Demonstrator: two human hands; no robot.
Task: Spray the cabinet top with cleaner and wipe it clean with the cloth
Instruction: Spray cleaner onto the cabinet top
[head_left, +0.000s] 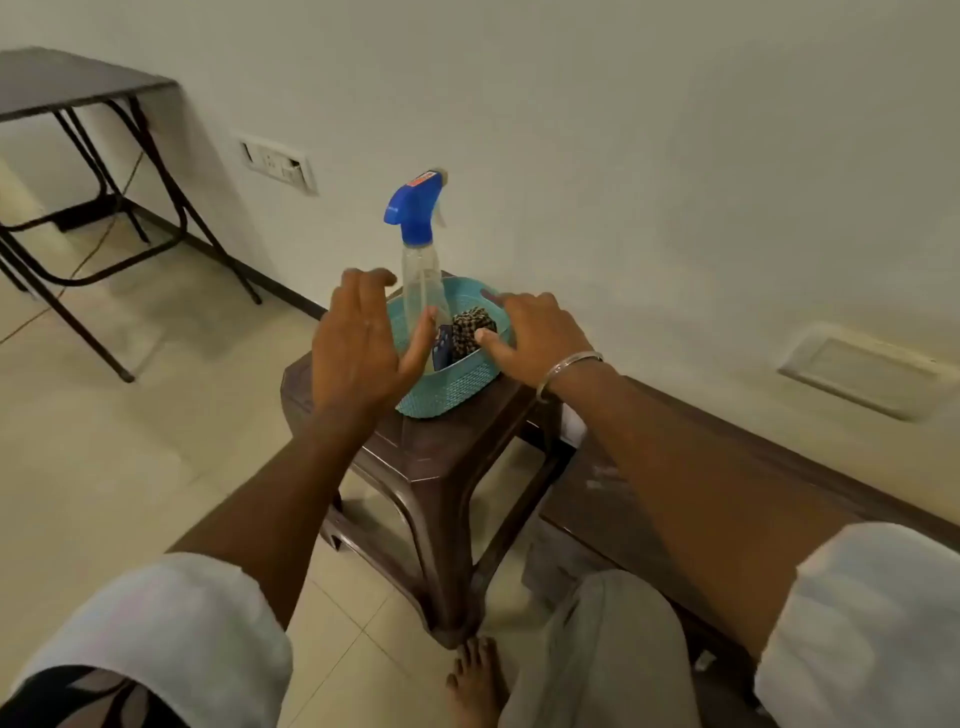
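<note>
- Your left grip (358, 338) is spread wide, fingers straight and apart, and holds nothing. It hovers at the left side of the spray bottle (423, 283), with the thumb lying across the front of the bottle's lower body. I cannot tell whether the thumb touches the plastic.
- Your right grip (535, 332) is also spread and holds nothing. Its fingers are splayed over the right rim of the teal basket (447, 389), and the thumb tip is just beside the checked cloth (470, 330).
- The bottle stands upright in the basket with its long axis vertical. Its blue trigger head rises well above both grips, nozzle turned toward the wall.
- The bottle lies just to the right of your left grip, so the left is the nearer one for it.
- The cloth lies bunched low in the basket, right of the bottle and between the two grips, closest to your right thumb. A dark blue item (441, 353) sits beside it, too hidden to name.
- The basket rests on a brown stool (415, 462). The cabinet top (592, 493) runs along the wall to the stool's right, partly under your right forearm.
- By my reading, this is the pick-up step and no spraying or wiping has begun.
- The bottle likely wants your left fingers wrapped round its clear body and a straight lift to clear the rim.
</note>
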